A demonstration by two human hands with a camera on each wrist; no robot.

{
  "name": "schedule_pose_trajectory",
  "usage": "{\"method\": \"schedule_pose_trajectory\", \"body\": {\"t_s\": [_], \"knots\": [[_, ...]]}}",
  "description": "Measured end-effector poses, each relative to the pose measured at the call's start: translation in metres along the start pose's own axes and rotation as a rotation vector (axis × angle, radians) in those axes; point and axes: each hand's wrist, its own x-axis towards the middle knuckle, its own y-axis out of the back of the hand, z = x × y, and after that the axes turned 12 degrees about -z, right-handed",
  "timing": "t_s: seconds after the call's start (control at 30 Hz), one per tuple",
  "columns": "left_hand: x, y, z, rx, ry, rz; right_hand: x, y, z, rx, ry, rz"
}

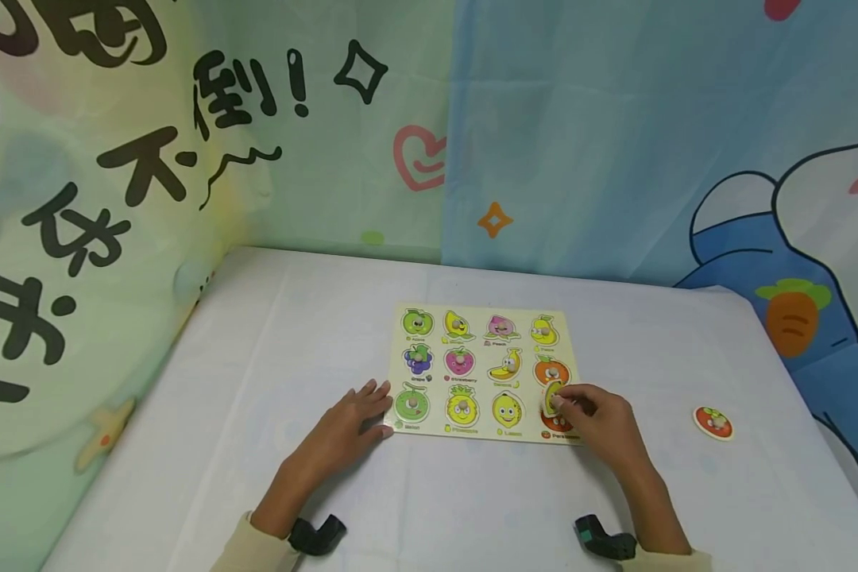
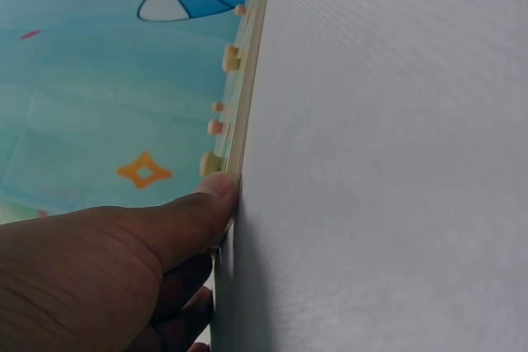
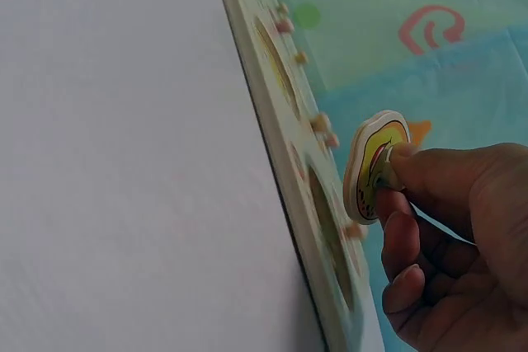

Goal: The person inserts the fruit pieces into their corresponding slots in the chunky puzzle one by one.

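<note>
A flat fruit puzzle board [image 1: 436, 429] lies on the white-covered table, with cartoon fruit in rows and small knobs standing up from its face. My right hand [image 1: 608, 425] pinches a yellow fruit puzzle piece [image 3: 361, 175] by its knob between thumb and index finger. That piece is tilted on edge over the board's near right corner, overlapping the persimmon spot [image 1: 558, 423]. My left hand [image 1: 343, 429] rests at the board's near left corner, fingers extended, its thumb [image 2: 210, 195] against the edge. Two recesses without pieces show along the near side in the right wrist view.
To the right of the board, a red-orange fruit piece [image 1: 713, 423] lies face up on the white cloth [image 1: 472, 500]. Printed fabric [image 1: 579, 143] hangs behind the table and along the left side. Black wrist devices [image 1: 318, 535] sit at both wrists.
</note>
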Motion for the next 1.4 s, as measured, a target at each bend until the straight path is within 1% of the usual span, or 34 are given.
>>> {"method": "schedule_pose_trajectory", "body": {"t_s": [0.17,0.3,0.43,0.53,0.63,0.7,1.03,1.23,1.4], "knots": [[0.000,0.000,0.000,-0.003,-0.004,-0.002,0.002,-0.014,-0.015,0.030,0.020,-0.088],[0.000,0.000,-0.001,0.004,-0.009,-0.004,0.005,-0.022,-0.022,0.043,0.031,-0.123],[0.000,0.001,-0.002,0.008,-0.014,-0.006,0.007,-0.029,-0.024,0.042,0.085,-0.144],[0.000,0.001,-0.002,0.003,-0.012,-0.008,0.008,-0.032,-0.026,0.037,0.143,-0.160],[0.000,0.001,-0.002,0.001,-0.013,-0.008,0.008,-0.034,-0.027,0.018,0.181,-0.155],[0.000,0.001,-0.002,0.002,-0.016,-0.006,0.008,-0.035,-0.028,-0.002,0.190,-0.144],[0.000,0.001,-0.001,0.004,-0.022,-0.004,0.011,-0.041,-0.032,-0.084,0.170,-0.138],[0.000,0.003,-0.001,0.001,-0.030,-0.007,0.012,-0.044,-0.032,-0.135,0.185,-0.124],[-0.001,0.004,-0.001,-0.003,-0.032,-0.008,0.013,-0.044,-0.037,-0.151,0.174,-0.137]]}}
